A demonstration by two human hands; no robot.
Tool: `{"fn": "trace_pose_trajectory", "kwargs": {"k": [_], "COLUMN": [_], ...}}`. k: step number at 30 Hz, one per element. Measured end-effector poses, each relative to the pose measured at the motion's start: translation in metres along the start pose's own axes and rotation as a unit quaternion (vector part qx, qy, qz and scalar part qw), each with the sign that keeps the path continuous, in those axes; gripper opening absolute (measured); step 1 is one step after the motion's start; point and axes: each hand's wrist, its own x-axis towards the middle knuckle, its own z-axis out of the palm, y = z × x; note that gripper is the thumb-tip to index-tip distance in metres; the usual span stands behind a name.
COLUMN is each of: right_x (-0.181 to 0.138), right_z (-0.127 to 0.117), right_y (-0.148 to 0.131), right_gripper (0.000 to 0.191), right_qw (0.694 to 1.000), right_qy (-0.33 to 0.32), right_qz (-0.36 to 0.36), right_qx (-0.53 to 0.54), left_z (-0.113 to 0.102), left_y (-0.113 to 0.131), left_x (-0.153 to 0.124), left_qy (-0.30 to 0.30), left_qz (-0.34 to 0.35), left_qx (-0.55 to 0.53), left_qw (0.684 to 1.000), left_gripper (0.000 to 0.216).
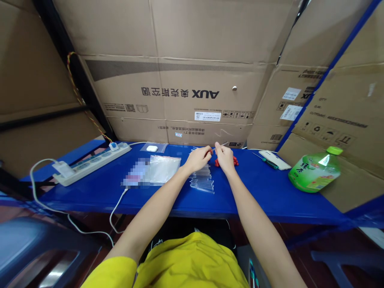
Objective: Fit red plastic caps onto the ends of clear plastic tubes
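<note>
My left hand (199, 158) is closed in a pinch, with a small red piece (211, 152) at its fingertips. Just to the right, my right hand (225, 157) pinches a thin clear tube (223, 145), which slants up to the right past the fingers. The two hands' fingertips nearly meet. Beneath and in front of my left hand lies a row of thin clear tubes (202, 182), roughly side by side on the blue table. A small pile of red pieces (235, 161) lies under and around my right hand, partly hidden by it.
On the blue table (258, 196), clear plastic bags (163, 170), a blurred-out phone-like item (136, 173) and a white earbud case (152, 148) lie left. A power strip (93, 164) stands farther left. Rightward are a screwdriver (270, 162), a white box-like item (277, 161) and a green bottle (315, 171). Cardboard (180, 88) walls the back.
</note>
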Motion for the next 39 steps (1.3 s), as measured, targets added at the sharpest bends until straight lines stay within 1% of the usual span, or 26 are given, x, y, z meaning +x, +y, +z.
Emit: {"fn": "trace_pose_trajectory", "kwargs": {"k": [2,4,7,9,12,17,21,24,27,29,31,33,35,39], "right_x": [-0.001,-0.003,-0.004,-0.005,-0.005,-0.006,-0.004,-0.001,0.000,-0.001,-0.003,-0.006,-0.008,-0.010], "right_z": [0.001,0.003,0.004,0.005,0.006,0.011,0.013,0.010,0.004,-0.001,-0.004,-0.004,-0.002,0.006], "right_y": [0.000,-0.001,-0.003,-0.003,-0.004,-0.005,-0.003,0.000,0.001,-0.001,-0.003,-0.006,-0.008,-0.010], "right_gripper": [0.059,0.056,0.053,0.052,0.050,0.048,0.047,0.049,0.053,0.055,0.057,0.056,0.055,0.054], "right_qw": [0.999,0.998,0.994,0.991,0.990,0.991,0.996,0.999,1.000,1.000,0.996,0.989,0.981,0.978], "right_qy": [-0.012,-0.029,-0.038,-0.036,-0.033,-0.022,-0.017,-0.016,-0.004,0.012,0.022,0.030,0.040,0.033], "right_qz": [-0.012,-0.035,-0.056,-0.055,-0.056,-0.066,-0.055,-0.024,0.004,-0.009,-0.040,-0.067,-0.078,-0.078], "right_qx": [-0.027,-0.044,-0.088,-0.112,-0.122,-0.113,-0.074,-0.025,0.009,-0.017,-0.074,-0.131,-0.170,-0.190], "left_z": [0.002,0.005,0.008,0.009,0.010,0.011,0.010,0.011,0.014,0.016,0.018,0.019,0.019,0.017], "left_y": [-0.003,-0.006,-0.009,-0.009,-0.009,-0.008,-0.008,-0.006,-0.001,0.001,0.002,0.000,-0.002,-0.007], "left_x": [0.000,0.002,0.005,0.007,0.008,0.009,0.009,0.008,0.005,0.004,0.004,0.005,0.007,0.010], "left_qy": [-0.007,-0.017,-0.023,-0.026,-0.029,-0.021,-0.016,-0.034,-0.064,-0.070,-0.062,-0.056,-0.055,-0.057], "left_qz": [0.005,0.005,0.004,0.006,0.018,0.022,0.020,0.002,-0.021,-0.032,-0.032,-0.018,0.005,0.032], "left_qx": [0.019,-0.014,-0.065,-0.082,-0.102,-0.134,-0.142,-0.187,-0.247,-0.239,-0.202,-0.175,-0.173,-0.184], "left_qw": [1.000,1.000,0.998,0.996,0.994,0.991,0.990,0.982,0.967,0.968,0.977,0.983,0.983,0.981], "left_gripper": [0.020,0.024,0.019,0.016,0.015,0.015,0.012,0.010,0.013,0.016,0.018,0.018,0.023,0.033]}}
